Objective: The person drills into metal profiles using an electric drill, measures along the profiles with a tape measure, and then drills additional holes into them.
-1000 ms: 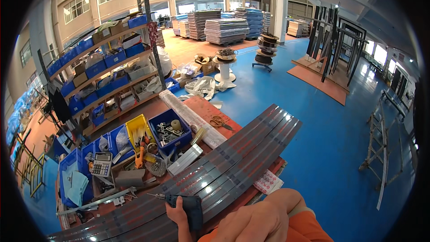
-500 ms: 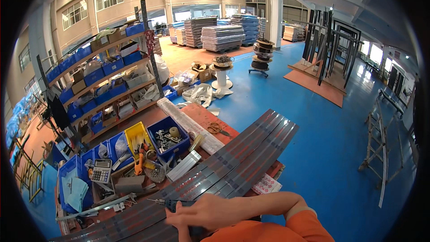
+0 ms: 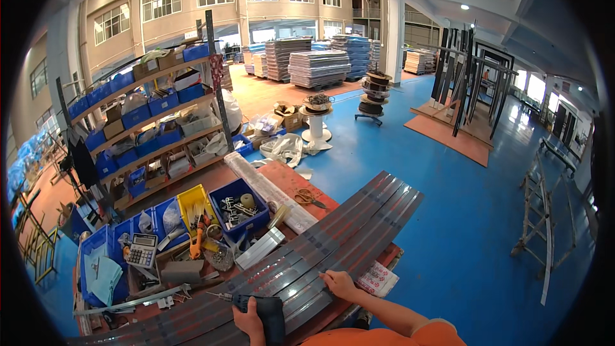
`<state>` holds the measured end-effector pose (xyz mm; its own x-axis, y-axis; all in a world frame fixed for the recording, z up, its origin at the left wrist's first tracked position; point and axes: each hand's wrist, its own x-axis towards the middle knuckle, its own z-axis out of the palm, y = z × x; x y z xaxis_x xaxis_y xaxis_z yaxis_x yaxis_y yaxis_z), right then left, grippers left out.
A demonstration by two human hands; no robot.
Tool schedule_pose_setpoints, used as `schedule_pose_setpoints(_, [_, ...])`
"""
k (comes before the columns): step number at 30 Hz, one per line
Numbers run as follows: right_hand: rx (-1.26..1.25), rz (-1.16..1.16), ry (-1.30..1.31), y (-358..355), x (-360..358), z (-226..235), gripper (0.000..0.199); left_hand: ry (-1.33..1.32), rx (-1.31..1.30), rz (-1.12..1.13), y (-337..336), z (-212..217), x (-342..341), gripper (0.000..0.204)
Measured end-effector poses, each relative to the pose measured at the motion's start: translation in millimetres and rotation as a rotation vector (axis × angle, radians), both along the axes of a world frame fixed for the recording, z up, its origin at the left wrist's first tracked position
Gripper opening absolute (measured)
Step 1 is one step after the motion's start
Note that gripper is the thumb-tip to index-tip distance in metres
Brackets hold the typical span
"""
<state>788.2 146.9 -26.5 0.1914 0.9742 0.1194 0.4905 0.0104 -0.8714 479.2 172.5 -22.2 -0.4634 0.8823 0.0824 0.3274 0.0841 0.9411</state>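
Observation:
Long dark grey metal profiles point(image 3: 346, 230), marked with reddish streaks and bands of clear film, lie side by side across the bench. Above their near edge, my left hand point(image 3: 250, 323) is closed around a dark cordless drill point(image 3: 272, 314). Its thin bit point(image 3: 221, 296) points left over the profiles. My right hand point(image 3: 339, 285) is over the near edge of the profiles, right of the drill. Its fingers are curled together; anything inside them is hidden.
Behind the profiles are a calculator point(image 3: 141, 250), an orange-handled tool point(image 3: 196, 237), a blue bin of metal fittings point(image 3: 240, 221) and scissors point(image 3: 309, 199). A wrapped white-and-red pack point(image 3: 378, 279) sits by the bench's right end. A bin-filled shelf point(image 3: 154, 118) stands at left.
My right hand has moved away from the drill, rightward onto the profiles' near edge. The drill, partly hidden before, now shows in my left hand. The view has tilted slightly up.

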Motion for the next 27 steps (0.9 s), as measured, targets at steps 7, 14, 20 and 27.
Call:
schedule_pose_setpoints(7, [0.384,-0.096,-0.449,-6.2,-14.6,-26.9,0.019,0.013,-0.02,-0.006,1.4,-0.5,0.2,0.051])
schedule_pose_setpoints(14, [0.449,-0.101,-0.495,-7.7,-16.6,-29.3,0.018,0.005,-0.046,-0.012,0.4,3.1,1.2,0.05])
schedule_pose_setpoints(20, [0.474,-0.11,-0.486,-7.4,-21.3,-21.5,0.019,0.024,-0.021,0.0,0.1,2.7,1.4,0.05])
schedule_pose_setpoints(27, [0.432,-0.099,-0.533,-9.1,-19.8,-24.2,0.013,-0.015,0.039,0.026,4.2,-11.6,2.5,0.049])
